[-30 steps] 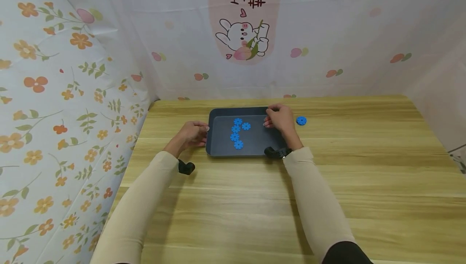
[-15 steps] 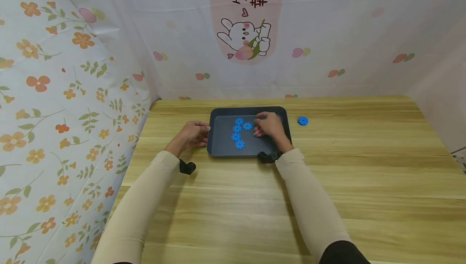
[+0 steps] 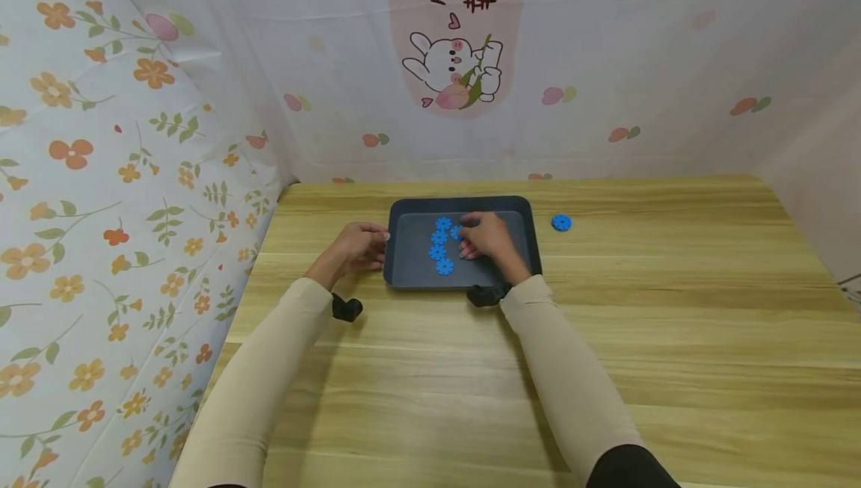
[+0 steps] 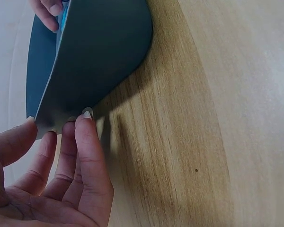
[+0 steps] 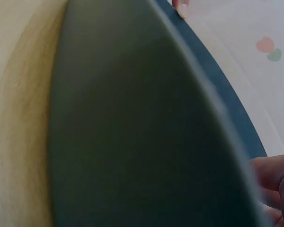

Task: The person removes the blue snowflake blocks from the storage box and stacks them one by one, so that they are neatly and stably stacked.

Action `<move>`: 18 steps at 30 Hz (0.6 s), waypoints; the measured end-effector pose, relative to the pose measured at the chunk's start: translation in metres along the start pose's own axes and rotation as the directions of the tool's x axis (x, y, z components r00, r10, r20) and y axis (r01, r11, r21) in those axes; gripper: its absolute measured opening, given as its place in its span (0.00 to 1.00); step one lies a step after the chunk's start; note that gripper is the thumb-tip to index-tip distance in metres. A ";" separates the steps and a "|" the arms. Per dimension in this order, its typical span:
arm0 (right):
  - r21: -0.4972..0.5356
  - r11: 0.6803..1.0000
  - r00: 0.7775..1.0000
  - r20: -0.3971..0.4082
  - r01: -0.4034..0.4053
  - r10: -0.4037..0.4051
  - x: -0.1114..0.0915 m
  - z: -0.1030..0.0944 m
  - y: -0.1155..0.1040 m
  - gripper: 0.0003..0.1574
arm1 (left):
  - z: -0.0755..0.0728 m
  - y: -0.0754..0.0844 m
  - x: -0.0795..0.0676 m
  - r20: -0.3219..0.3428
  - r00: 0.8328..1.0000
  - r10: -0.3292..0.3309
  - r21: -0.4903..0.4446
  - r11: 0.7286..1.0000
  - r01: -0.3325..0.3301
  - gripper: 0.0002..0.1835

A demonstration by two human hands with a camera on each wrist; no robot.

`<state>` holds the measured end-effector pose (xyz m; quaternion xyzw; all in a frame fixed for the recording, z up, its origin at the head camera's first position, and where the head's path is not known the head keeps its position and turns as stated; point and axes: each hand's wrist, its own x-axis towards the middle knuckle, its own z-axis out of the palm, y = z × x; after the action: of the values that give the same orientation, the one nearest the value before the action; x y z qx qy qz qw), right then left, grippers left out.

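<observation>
White printed cloth [image 3: 605, 84] hangs behind a pale wooden table [image 3: 417, 383]. Head view: a dark blue-grey rectangular tray [image 3: 403, 267] holds five visible blue notched discs [image 3: 439, 238]; a lone blue disc [image 3: 561, 223] lies beyond its three o'clock side. Handling the inner rightmost disc [image 3: 454, 232] seems the step in hand, calling for light fingertip control. Left wrist view: the left hand [image 4: 61, 179] pinches the tray's wall, at seven o'clock. Right wrist view: the right hand [image 5: 277, 187] shows at four o'clock; whether it grips anything, I cannot tell.

One tray [image 3: 410, 267], six discs [image 3: 445, 267] (in sight).
</observation>
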<state>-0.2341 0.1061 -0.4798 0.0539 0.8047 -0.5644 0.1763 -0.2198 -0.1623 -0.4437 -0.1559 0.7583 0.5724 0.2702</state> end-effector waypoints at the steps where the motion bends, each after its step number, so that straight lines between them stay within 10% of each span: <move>1: -0.006 1.000 1.000 -0.005 0.001 -0.001 0.000 0.001 0.000 0.24 | 0.000 0.000 0.000 0.000 1.000 0.000 0.002 1.000 0.000 0.16; 18: -0.066 0.997 0.999 -0.030 -0.048 0.046 -0.002 0.002 -0.003 0.15 | 0.001 0.001 0.000 -0.007 1.000 -0.010 0.011 1.000 0.010 0.16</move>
<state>-0.2325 0.1036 -0.4771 0.0748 0.8239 -0.5323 0.1797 -0.2202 -0.1614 -0.4427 -0.1602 0.7617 0.5662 0.2712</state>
